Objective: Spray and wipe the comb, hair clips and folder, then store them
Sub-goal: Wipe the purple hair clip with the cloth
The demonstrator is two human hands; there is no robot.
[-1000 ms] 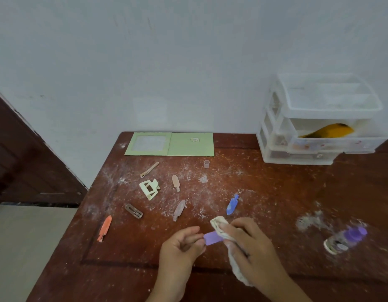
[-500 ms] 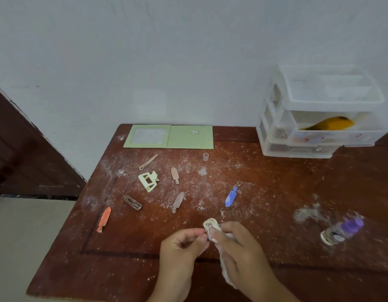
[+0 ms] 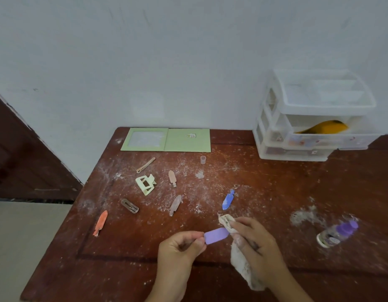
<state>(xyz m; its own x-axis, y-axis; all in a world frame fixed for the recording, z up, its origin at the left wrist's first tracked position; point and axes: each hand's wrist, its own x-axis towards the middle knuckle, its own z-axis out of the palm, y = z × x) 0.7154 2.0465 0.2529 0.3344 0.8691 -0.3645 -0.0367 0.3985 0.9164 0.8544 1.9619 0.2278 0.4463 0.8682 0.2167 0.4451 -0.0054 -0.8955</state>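
So all we can see of ourselves here is two bare hands and a bit of forearm coming in from the bottom edge. The left hand [image 3: 180, 250] has no glove, ring or watch, and no sleeve reaches the wrist. Same deal on the right hand [image 3: 255, 241]: bare, with pale dusty smudges on the fingers [image 3: 239, 239]. Nails look short and plain, honestly can't tell more.

The light is soft and even, and a bit dim. My hands make only faint shadows. The bottle [image 3: 337, 233] at 4 o'clock looks blurry. The drawers [image 3: 315, 118] at 2 o'clock lean and bend near the edge. Nothing shines hard on the table [image 3: 319, 192].
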